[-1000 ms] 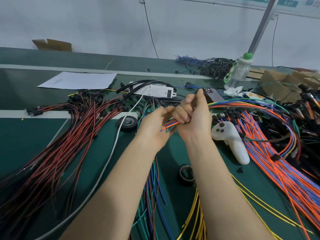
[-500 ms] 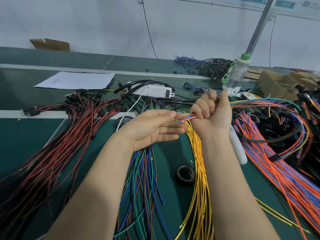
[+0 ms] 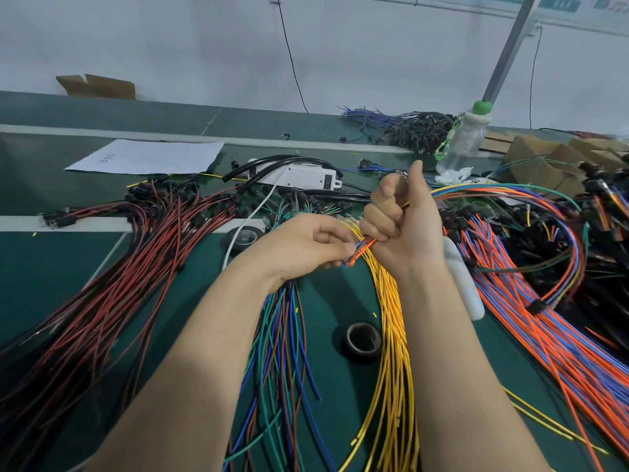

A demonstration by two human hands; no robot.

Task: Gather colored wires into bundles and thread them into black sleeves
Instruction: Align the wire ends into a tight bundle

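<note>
**Loose ends at the pinch: a bundle that could slip**

Head view, the only one we have. The right hand point(image 3: 401, 226) is fisted tight around a mixed bundle of coloured wires point(image 3: 503, 194), which arcs out to the right above the tabletop point(image 3: 61, 267). The left hand point(image 3: 303, 247) pinches the short bundle ends point(image 3: 360, 250) poking out below that fist, fingertips closed on them.

My read of the risks: those tips look uneven, so a straggler could snag on a sleeve mouth. If the fist relaxes, the arc may spring apart. The yellow wires point(image 3: 391, 335) lie directly beneath the hands, and a stray one could get swept in.

The count: two hands, one held bundle, two tape rolls point(image 3: 363, 338), one white adapter box point(image 3: 299, 175), one sheet of paper point(image 3: 149, 156), one bottle point(image 3: 468, 137). Loose wire heaps number about five: red-black point(image 3: 112, 267), green-blue point(image 3: 282, 352), yellow, orange-blue point(image 3: 544, 335) and a far dark pile point(image 3: 418, 127). Individual strands are too many to count. Which black sleeve is next, I cannot tell.
</note>
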